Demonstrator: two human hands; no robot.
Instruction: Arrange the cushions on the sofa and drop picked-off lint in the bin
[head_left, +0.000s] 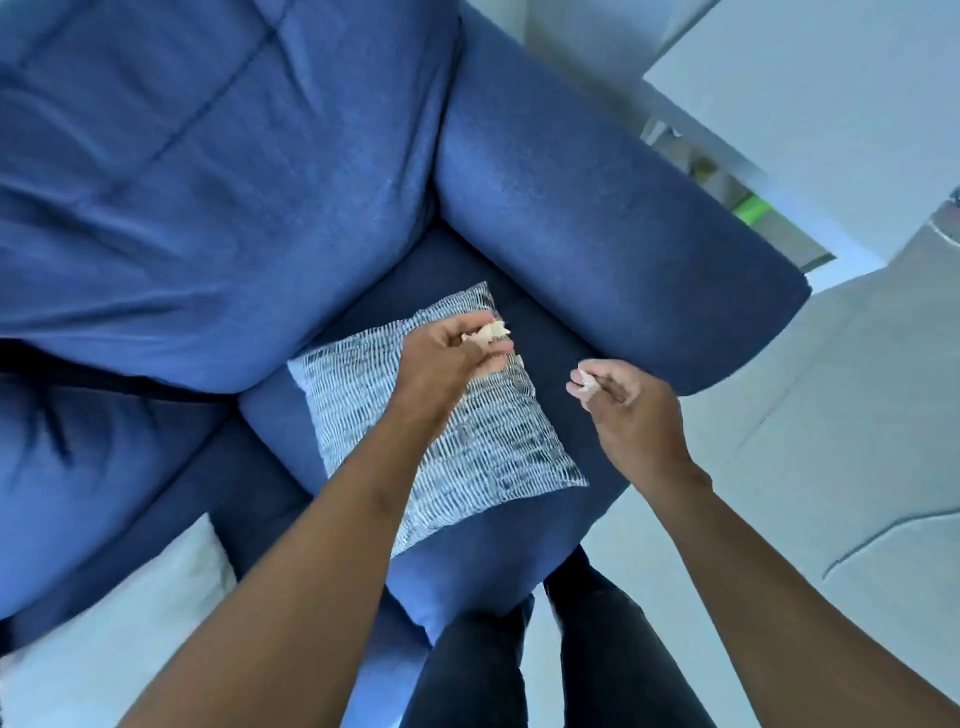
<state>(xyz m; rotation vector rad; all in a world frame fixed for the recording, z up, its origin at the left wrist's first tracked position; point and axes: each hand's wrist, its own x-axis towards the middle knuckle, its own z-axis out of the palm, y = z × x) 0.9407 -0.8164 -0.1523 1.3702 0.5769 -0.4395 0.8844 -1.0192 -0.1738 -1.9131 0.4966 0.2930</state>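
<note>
— hands first: what are they doing?

— left hand (447, 345) is hovering over the patterned cushion (467, 441), fingers curled, pinching a pale scrap of lint (488, 331) between thumb and fingertips. right hand (623, 400) is hanging just beside the cushion's right edge, above the seat, and it is pinching a second, smaller bit of lint (586, 382) at its fingertips.

— are the two hands touching?

— no, they are staying apart, with dark seat fabric showing between them. both forearms are reaching in from the bottom of the view.

— and the cushion?

— it is lying flat on the blue sofa (218, 208), on the seat at the right end, turned at an angle so one corner is pointing toward the corner where backrest and armrest meet. its cover is showing a grey-and-white woven pattern.

— what is sitting around it?

— the rounded armrest (597, 208) is running along its far right side, near but not touching. the big back cushions are bulging on the left. a white cushion (104, 623) is peeking in at the lower left, well apart from the patterned one.

— anything further out?

— the person's dark trouser legs (597, 649) are standing against the front of the seat, and pale floor (831, 415) is stretching off to the right.
</note>
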